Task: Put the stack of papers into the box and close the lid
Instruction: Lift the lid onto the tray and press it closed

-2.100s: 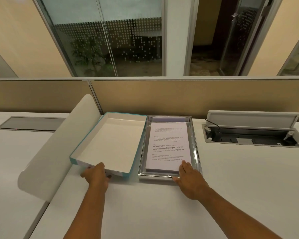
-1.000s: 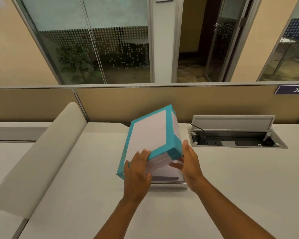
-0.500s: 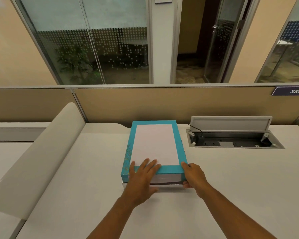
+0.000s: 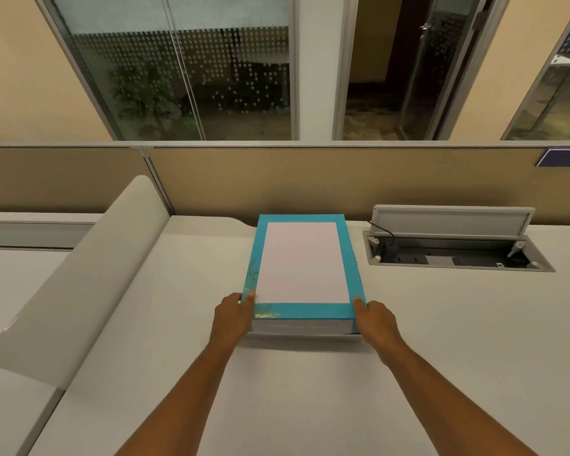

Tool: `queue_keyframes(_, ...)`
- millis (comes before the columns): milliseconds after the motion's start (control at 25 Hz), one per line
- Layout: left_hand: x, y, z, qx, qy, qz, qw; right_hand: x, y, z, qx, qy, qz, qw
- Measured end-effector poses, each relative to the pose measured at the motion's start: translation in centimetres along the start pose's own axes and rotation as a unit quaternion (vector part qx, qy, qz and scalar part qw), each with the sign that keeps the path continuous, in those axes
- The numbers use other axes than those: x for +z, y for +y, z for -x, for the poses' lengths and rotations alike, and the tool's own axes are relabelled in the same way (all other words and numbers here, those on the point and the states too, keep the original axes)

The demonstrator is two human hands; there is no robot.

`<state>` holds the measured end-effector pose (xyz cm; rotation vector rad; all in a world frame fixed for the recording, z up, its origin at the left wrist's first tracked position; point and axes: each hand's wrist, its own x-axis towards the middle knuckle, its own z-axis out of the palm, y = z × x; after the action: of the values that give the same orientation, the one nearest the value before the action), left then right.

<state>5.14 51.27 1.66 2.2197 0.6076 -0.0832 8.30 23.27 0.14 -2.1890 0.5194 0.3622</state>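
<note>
A teal lid (image 4: 301, 263) with a white panel on top lies flat over the box in the middle of the white desk (image 4: 277, 390). A thin strip of the box's silver base (image 4: 305, 337) shows under the lid's near edge. The papers are hidden inside. My left hand (image 4: 232, 315) grips the lid's near left corner, thumb on top. At the near right corner my right hand (image 4: 374, 320) holds the lid the same way.
An open cable hatch (image 4: 454, 248) with a raised flap and sockets is set into the desk to the right of the box. A rounded white divider (image 4: 76, 281) runs along the left. A tan partition (image 4: 310, 182) stands behind the desk.
The lid went from lying open beside the box to tilted over it, then flat on it. My left hand slid from the lid's top to its left corner; both hands now hold the corners.
</note>
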Motion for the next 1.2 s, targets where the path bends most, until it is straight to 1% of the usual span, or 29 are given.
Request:
queue_keyframes(120,-0.1,-0.5,-0.4,-0.015,-0.005,0.023,1.0,0.2,0.2,0.0,0.01,-0.012,0.003,1.0)
queue_keyframes(280,-0.2,-0.8,-1.3,-0.077,-0.044,0.089,0.992,0.0,1.0,-0.3,0.025,-0.042,-0.008,0.999)
queue_keyframes(440,-0.3,-1.2,-1.9,-0.128,-0.041,0.124,0.983,0.4,1.5,-0.7,0.028,-0.053,0.001,0.998)
queue_keyframes(600,0.1,-1.1,-2.6,-0.16,-0.045,0.099,0.981,1.0,2.1,-1.4,0.027,-0.059,0.026,0.998)
queue_keyframes(680,0.1,-0.5,-2.9,-0.161,-0.056,0.056,0.984,1.2,2.5,-2.0,0.03,-0.055,0.041,0.997)
queue_keyframes(760,0.2,0.5,-3.8,-0.101,-0.059,-0.049,0.992,1.5,2.2,-2.3,0.012,-0.022,0.074,0.997)
queue_keyframes(840,0.5,2.0,-5.2,-0.003,-0.057,-0.132,0.99,2.0,1.5,-2.3,-0.048,0.031,0.148,0.987)
queue_keyframes(920,1.3,4.2,-7.0,0.095,-0.084,-0.202,0.971,2.8,0.3,-2.2,-0.127,0.062,0.223,0.965)
queue_keyframes(1000,2.3,6.1,-9.0,0.163,-0.106,-0.277,0.941,3.6,-1.0,-2.2,-0.195,0.079,0.285,0.935)
queue_keyframes(1080,3.4,7.4,-11.0,0.178,-0.126,-0.326,0.92,4.5,-2.0,-2.7,-0.222,0.062,0.333,0.914)
queue_keyframes(1200,4.6,8.4,-13.2,0.171,-0.146,-0.379,0.898,5.7,-2.3,-3.8,-0.224,0.041,0.36,0.905)
